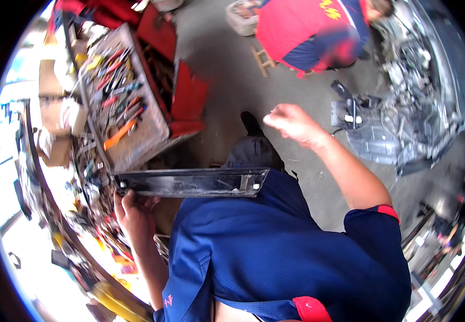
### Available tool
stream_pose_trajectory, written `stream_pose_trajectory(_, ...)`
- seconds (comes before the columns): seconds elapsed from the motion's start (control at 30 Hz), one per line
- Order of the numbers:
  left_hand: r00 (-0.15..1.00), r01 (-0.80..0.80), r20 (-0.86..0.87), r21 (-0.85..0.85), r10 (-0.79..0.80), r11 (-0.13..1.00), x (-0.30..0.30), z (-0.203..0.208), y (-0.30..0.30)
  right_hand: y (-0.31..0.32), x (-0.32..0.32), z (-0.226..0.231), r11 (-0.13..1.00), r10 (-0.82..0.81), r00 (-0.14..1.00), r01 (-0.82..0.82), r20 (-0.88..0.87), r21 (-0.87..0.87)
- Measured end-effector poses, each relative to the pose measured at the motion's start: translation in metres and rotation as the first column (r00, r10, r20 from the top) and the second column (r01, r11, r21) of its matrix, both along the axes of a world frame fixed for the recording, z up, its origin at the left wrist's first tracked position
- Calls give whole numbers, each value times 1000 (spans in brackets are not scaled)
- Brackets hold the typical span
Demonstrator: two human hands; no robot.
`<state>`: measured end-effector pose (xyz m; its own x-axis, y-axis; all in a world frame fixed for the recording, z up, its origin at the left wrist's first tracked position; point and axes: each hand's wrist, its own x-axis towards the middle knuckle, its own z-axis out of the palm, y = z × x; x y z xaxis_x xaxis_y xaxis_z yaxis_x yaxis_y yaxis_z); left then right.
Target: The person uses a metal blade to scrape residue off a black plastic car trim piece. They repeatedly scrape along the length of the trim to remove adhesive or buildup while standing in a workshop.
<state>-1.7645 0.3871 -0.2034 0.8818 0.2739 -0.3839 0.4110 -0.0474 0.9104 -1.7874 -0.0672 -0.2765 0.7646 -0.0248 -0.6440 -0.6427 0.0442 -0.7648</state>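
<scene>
My left hand (133, 212) grips the left end of a long black plastic trim panel (189, 183), its fingers wrapped round the lower edge. The panel lies level across the front of my body, hollow side showing, with small white clips at both ends. Out to the right and away from the panel, my right hand (292, 123) is raised over the floor. Its fingers are closed in a pinch, and whatever sits between the fingertips is too small and bright to make out.
A tool trolley top (152, 121) covered with pliers and screwdrivers stands at the left, beside red open drawers (187, 96). A co-worker in red and blue (307, 32) crouches ahead near a wooden stool (263, 60). Dismantled car parts (388, 129) fill the right.
</scene>
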Motion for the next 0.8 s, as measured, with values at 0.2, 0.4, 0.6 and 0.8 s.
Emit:
stream_pose_trajectory(0.2,957,278,-45,-140,-287,950,73,-12,-24,18,-22,11,981,-131,953,85,274,176)
stream_pose_trajectory(0.4,795,595,7,-207,-607,777,122,-10,-113,3,-44,74,967,-116,848,-23,517,253)
stream_pose_trajectory(0.6,692,665,48,-429,-720,611,116,19,-189,0,-53,114,988,-102,864,33,493,148)
stream_pose_trajectory(0.8,716,643,-91,-301,-692,705,100,63,-219,6,-37,120,997,-26,819,65,573,-49)
